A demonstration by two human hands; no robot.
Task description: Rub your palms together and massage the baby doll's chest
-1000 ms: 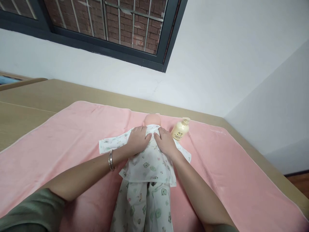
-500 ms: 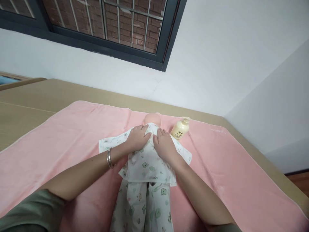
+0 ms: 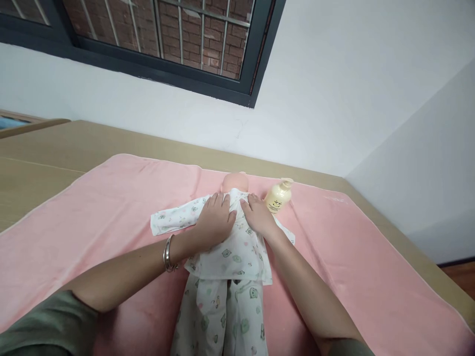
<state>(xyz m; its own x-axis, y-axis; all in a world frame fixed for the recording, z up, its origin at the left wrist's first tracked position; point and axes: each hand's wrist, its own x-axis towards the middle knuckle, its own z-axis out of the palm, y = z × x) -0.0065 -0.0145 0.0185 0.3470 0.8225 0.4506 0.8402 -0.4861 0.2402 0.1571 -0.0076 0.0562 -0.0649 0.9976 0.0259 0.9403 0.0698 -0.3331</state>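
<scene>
A baby doll [image 3: 234, 181] lies on a pink towel [image 3: 92, 207], dressed in a white printed top [image 3: 233, 252] and matching trousers [image 3: 226, 316]. My left hand [image 3: 215, 220] rests flat on the doll's chest, fingers spread, a silver bracelet on the wrist. On the other side of the chest my right hand [image 3: 258, 215] lies flat on the fabric near the neckline. Neither hand grips anything. One sleeve [image 3: 170, 220] lies stretched out to the left.
A cream pump bottle [image 3: 277, 198] stands just right of the doll's head. The towel covers a tan wooden surface [image 3: 37, 158] against a white wall, with a barred dark-framed window [image 3: 148, 44] above. The surface's right edge drops to a wooden floor [image 3: 460, 277].
Both hands slid slightly up the doll's chest toward the neckline and spread a bit apart. The top's fabric has been smoothed flatter.
</scene>
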